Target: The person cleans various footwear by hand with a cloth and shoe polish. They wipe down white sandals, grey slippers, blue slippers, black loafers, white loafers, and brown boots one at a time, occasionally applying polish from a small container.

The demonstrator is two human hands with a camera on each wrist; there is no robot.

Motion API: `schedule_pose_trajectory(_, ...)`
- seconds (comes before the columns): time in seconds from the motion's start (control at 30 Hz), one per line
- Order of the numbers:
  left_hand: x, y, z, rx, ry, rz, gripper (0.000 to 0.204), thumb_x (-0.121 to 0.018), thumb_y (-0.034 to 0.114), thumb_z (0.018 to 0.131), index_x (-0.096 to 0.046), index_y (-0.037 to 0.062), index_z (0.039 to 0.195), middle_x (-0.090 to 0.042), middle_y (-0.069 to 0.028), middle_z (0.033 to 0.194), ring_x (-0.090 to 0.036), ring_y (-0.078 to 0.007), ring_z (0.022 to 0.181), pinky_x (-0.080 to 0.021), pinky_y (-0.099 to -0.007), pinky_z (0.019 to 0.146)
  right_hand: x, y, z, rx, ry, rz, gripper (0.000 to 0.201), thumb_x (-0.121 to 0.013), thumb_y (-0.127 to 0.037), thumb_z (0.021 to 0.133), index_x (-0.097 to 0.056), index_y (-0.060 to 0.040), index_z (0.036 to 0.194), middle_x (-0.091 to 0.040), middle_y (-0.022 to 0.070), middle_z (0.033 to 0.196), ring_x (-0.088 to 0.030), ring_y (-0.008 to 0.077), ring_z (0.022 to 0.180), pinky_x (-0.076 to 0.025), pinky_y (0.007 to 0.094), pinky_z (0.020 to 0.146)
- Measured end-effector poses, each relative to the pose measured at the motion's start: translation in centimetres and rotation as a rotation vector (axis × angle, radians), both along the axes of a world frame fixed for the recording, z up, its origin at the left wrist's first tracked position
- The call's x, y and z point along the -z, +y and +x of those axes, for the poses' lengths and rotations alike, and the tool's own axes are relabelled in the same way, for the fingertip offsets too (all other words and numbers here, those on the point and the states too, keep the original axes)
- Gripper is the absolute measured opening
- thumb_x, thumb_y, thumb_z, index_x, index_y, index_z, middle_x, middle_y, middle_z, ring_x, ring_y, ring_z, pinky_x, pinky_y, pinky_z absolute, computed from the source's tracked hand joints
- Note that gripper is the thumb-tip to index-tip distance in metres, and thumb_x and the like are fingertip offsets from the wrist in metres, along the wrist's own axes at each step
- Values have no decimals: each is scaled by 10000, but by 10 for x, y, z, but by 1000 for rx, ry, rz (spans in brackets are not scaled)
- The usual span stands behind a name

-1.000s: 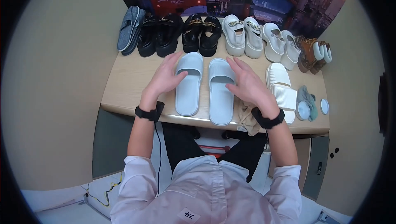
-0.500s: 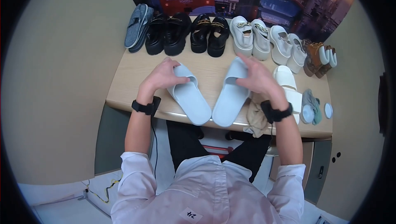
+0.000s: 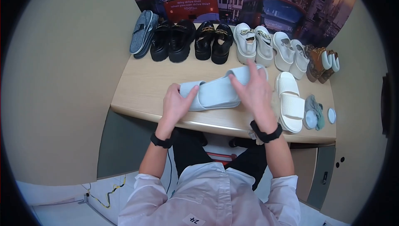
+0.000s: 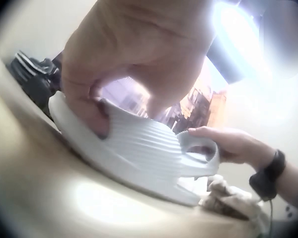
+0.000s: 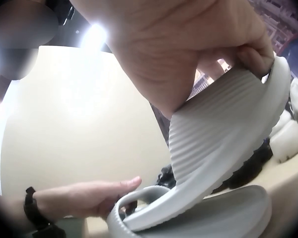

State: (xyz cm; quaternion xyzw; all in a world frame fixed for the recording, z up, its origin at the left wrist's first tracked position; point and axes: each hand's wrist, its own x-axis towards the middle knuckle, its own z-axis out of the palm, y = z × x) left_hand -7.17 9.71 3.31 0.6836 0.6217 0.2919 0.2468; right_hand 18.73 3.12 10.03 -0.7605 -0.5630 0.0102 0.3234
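Two pale blue ridged slippers lie toe to opposite ends at the table's front, the right one partly over the left. My left hand [image 3: 176, 103] grips the left slipper [image 4: 144, 141] by its strap, thumb on top, with the sole low along the tabletop. At the other end my right hand [image 3: 255, 91] holds the right slipper [image 3: 218, 91] by its strap. In the right wrist view that slipper is tilted, toe raised, its heel end reaching into the other slipper's strap opening. The left slipper's sole [image 5: 228, 213] shows beneath it.
White slippers [image 3: 291, 105] lie to the right, near a grey-green cloth [image 3: 318, 107] and a small round lid [image 3: 331, 116]. Black loafers [image 3: 203, 43], white shoes [image 3: 245, 45] and brown boots [image 3: 318, 61] line the back. A beige cloth [image 4: 233, 201] sits by the front edge.
The slippers first lay side by side, then angled with heels together. Now they are turned sideways, toes pointing apart, and the right one overlaps the left. Both hands now grip the straps.
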Motion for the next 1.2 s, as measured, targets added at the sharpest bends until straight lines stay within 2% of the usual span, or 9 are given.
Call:
schedule_pose_trajectory(0.07,-12,-9,4,29,163,167,889,-856,674,864,-697,-143,1175,-741,-296,1114,-753,-394,941,-607,-462,861,16,4,-6,-22,14,-15,837,-797,-575,927,-603,-14,1518,-668,308,1155,-744,512,1002,-614,554,853)
schedule_pose_trajectory(0.1,-29,-12,0,69,263,-59,986,-881,679,820,-675,-140,1328,-682,-334,1330,-709,-454,1151,-581,-498,986,23,3,-8,-38,15,-25,857,-786,-599,934,-600,3,1514,-671,320,1156,-743,515,1005,-613,555,862)
schedule_pose_trajectory(0.2,-25,-11,-25,204,436,248,1107,-964,614,723,-589,-94,1487,-603,-342,1416,-605,-476,1343,-515,-514,1122,29,0,-7,-69,-8,-129,916,-718,-673,963,-592,59,1500,-690,356,1159,-743,521,1018,-613,548,884)
schedule_pose_trajectory(0.3,-13,9,-51,554,240,138,1253,-1036,497,630,-474,2,1633,-532,-301,1524,-504,-452,1474,-434,-484,1243,33,3,9,-121,-12,-253,954,-637,-719,996,-584,89,1501,-719,383,1135,-745,515,1044,-614,535,900)
schedule_pose_trajectory(0.43,-7,23,-46,603,125,7,1298,-1068,391,588,-428,48,1664,-520,-248,1553,-520,-437,1470,-450,-460,1250,34,12,15,-172,-28,-312,890,-586,-697,1034,-620,111,1407,-755,374,1002,-763,497,1009,-618,538,871)
schedule_pose_trajectory(0.63,-10,24,-38,564,128,-23,1231,-1071,318,582,-475,71,1631,-528,-225,1541,-551,-431,1434,-480,-460,1222,55,18,-25,-182,-33,-203,702,-571,-584,1077,-624,114,1128,-745,315,778,-767,501,779,-620,555,734)
schedule_pose_trajectory(0.9,-7,20,-39,531,128,34,1159,-1075,298,560,-560,71,1573,-567,-231,1498,-561,-444,1410,-501,-481,1187,60,32,-69,-205,24,-183,624,-584,-529,1087,-620,93,1056,-724,307,720,-760,482,709,-612,542,654)
schedule_pose_trajectory(1.1,-3,42,-52,574,37,-5,969,-975,440,781,-580,-5,1546,-637,-254,1418,-623,-401,1366,-519,-448,1151,58,24,-50,-257,-213,-75,680,-597,-542,1083,-646,118,1237,-725,251,707,-748,451,675,-609,521,633)
schedule_pose_trajectory(1.2,24,63,-72,313,-5,-108,842,-888,479,896,-621,-63,1482,-733,-209,1194,-730,-333,1135,-582,-405,1006,38,4,-24,-165,-358,8,695,-619,-572,1067,-679,71,1325,-732,244,796,-746,431,714,-613,505,661)
